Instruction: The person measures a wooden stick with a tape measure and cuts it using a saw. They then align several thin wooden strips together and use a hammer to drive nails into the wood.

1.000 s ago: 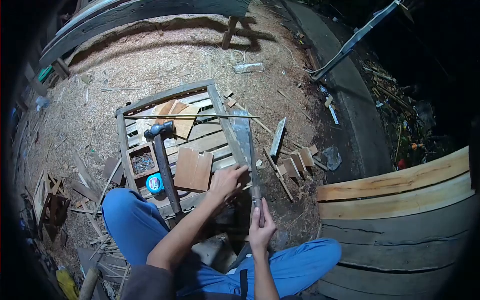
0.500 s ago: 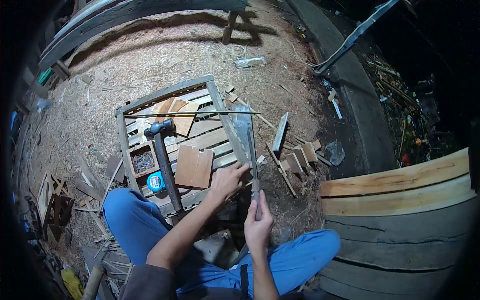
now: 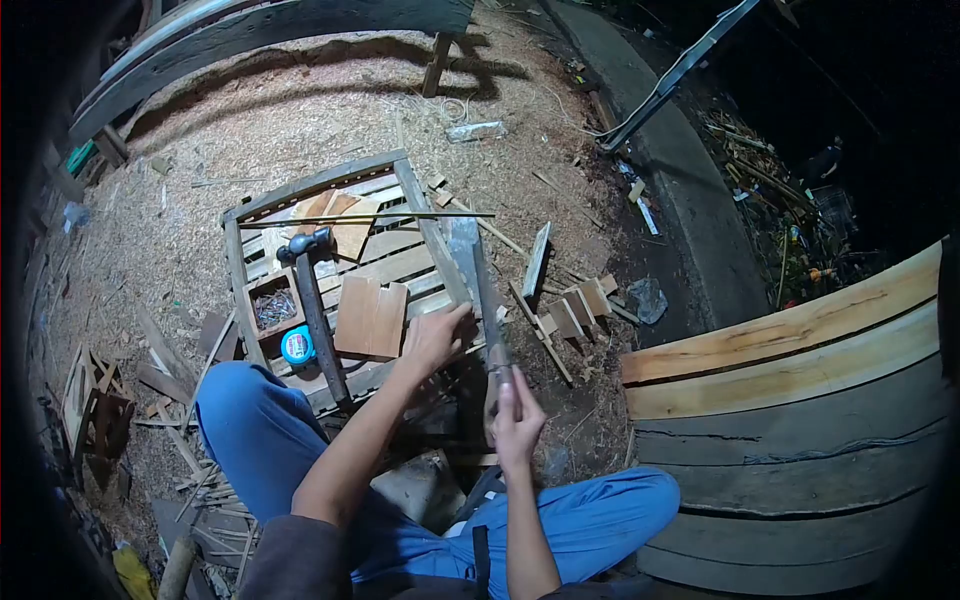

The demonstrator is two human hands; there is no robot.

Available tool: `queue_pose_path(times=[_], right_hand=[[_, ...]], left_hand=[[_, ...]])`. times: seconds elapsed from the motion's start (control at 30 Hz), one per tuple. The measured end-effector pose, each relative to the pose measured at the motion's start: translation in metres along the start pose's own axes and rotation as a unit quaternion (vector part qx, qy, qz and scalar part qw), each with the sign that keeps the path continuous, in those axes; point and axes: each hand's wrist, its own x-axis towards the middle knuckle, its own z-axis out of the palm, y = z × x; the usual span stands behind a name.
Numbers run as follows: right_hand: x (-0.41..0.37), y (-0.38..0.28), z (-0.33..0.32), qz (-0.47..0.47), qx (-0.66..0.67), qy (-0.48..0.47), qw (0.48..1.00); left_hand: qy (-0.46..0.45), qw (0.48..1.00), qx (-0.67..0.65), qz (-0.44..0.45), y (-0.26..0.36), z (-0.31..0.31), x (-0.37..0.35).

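Observation:
My right hand (image 3: 517, 424) is closed around the handle of a long-bladed knife (image 3: 488, 305), its blade pointing away from me and partly blurred. To the left of the blade, my left hand (image 3: 436, 338) has its fingers curled at the near right corner of a slatted wooden frame (image 3: 432, 225); what they hold, if anything, is hidden. Close to that hand, joined brown wood pieces (image 3: 370, 317) lie on the slats. Further left on the frame are a hammer (image 3: 317, 310), a blue tape measure (image 3: 297, 345) and a wooden box of nails (image 3: 273, 308).
A thin stick (image 3: 370, 218) crosses the frame's far part, over some cut boards (image 3: 350, 238). Small wood blocks (image 3: 580, 308) stand right of the knife. Long planks (image 3: 780, 345) lie at the right. A bench (image 3: 270, 55) stands at the back, on shaving-covered ground.
The knife now shows more of its flat side, and my right hand has turned slightly with it. My left hand stays by the frame's corner. The whole view has shifted a little.

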Motion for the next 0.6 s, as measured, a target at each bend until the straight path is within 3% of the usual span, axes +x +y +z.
queue_pose_path(times=[0.03,0.1,0.17,0.23,0.3,0.37,0.47,0.6], right_hand=[[-0.004,-0.042,0.004,-0.018,-0.054,-0.021,0.998],[-0.009,-0.048,0.011,-0.041,-0.122,-0.019,0.991],[-0.013,-0.052,0.011,-0.036,-0.116,-0.020,0.992],[-0.019,-0.056,0.007,0.017,0.023,0.042,0.999],[-0.030,-0.065,-0.001,-0.033,-0.010,0.079,0.996],[-0.034,-0.068,-0.019,0.058,-0.010,0.032,0.998],[-0.038,-0.071,-0.021,-0.007,-0.038,0.016,0.999],[-0.042,-0.065,-0.022,0.024,-0.050,-0.009,0.998]], left_hand=[[0.001,1.000,-0.001,-0.003,0.001,0.000,0.001],[-0.015,1.000,0.007,-0.017,0.003,0.001,0.001],[-0.026,0.999,0.021,-0.032,0.001,-0.002,0.003],[-0.009,1.000,0.015,-0.015,0.002,0.000,0.001],[0.002,0.999,0.048,0.007,0.001,-0.002,-0.001],[-0.020,0.999,0.028,-0.007,0.001,-0.002,0.002],[-0.021,0.999,0.024,-0.010,0.001,-0.002,0.004],[-0.021,0.999,0.013,-0.027,0.003,-0.002,0.005]])
